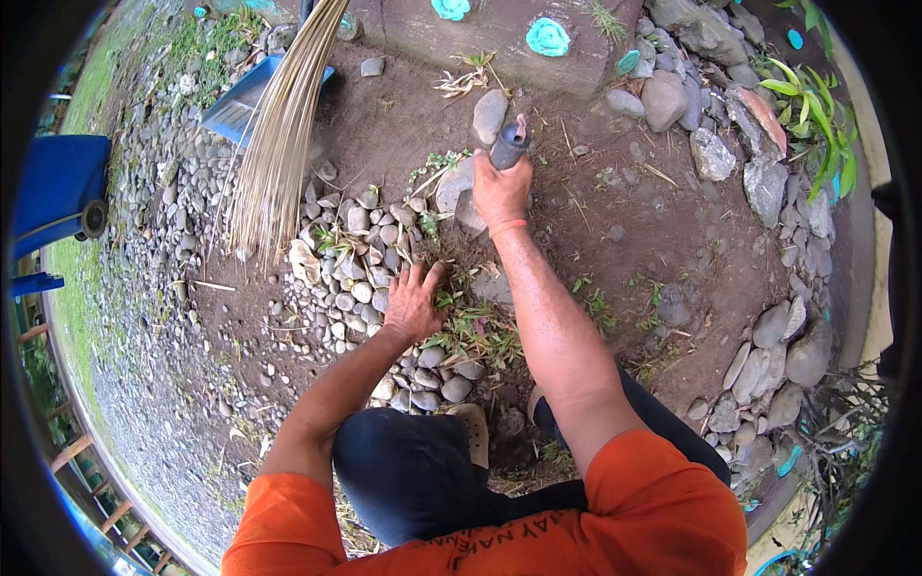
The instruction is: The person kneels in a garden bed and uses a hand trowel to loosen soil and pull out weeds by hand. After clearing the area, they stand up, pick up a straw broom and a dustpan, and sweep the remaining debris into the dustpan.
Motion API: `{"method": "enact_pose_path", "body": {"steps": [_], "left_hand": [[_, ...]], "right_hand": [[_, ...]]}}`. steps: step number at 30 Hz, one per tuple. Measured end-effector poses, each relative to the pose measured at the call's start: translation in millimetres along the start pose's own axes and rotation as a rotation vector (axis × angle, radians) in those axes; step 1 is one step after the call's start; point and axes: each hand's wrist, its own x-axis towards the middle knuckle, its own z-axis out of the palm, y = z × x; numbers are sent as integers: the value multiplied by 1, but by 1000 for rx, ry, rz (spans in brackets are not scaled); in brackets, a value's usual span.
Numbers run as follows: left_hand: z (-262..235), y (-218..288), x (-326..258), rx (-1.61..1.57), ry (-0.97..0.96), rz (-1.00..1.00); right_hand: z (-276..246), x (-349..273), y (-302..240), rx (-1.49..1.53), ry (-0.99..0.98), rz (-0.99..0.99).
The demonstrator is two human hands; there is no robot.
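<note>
My right hand (503,190) is wrapped round a dark grey cylindrical handle (510,146), with a reddish bit showing at its top. Whatever lies below the fist is hidden. An orange band circles that wrist. Lower and to the left, my left hand (415,302) rests palm down with its fingers spread. It touches the border between the rounded grey stones (357,291) and a patch of pulled-looking green weeds (477,329). A flat grey stone (490,115) lies just beyond my right fist, and a larger pale stone (452,186) sits beside it.
A stick broom (279,144) leans over a blue dustpan (252,99) at the upper left. Farther left stands a blue wheeled bin (62,187). Large rocks (759,370) line the right side of the bare soil (691,250). A low wall (461,34) runs along the far side.
</note>
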Motion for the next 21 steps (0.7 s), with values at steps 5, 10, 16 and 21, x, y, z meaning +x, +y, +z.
{"method": "enact_pose_path", "body": {"steps": [5,10,16,21], "left_hand": [[14,-3,13,-150,-212,-65],[39,-6,5,-317,-129,-18],[28,-1,14,-329,-197,-13],[29,3,6,-343,-136,-40]], "right_hand": [[-8,-38,14,-243,-2,68],[-37,3,0,87,96,-108],[-38,-25,1,-123,104,173],[-42,-67,13,-103,80,63]]}}
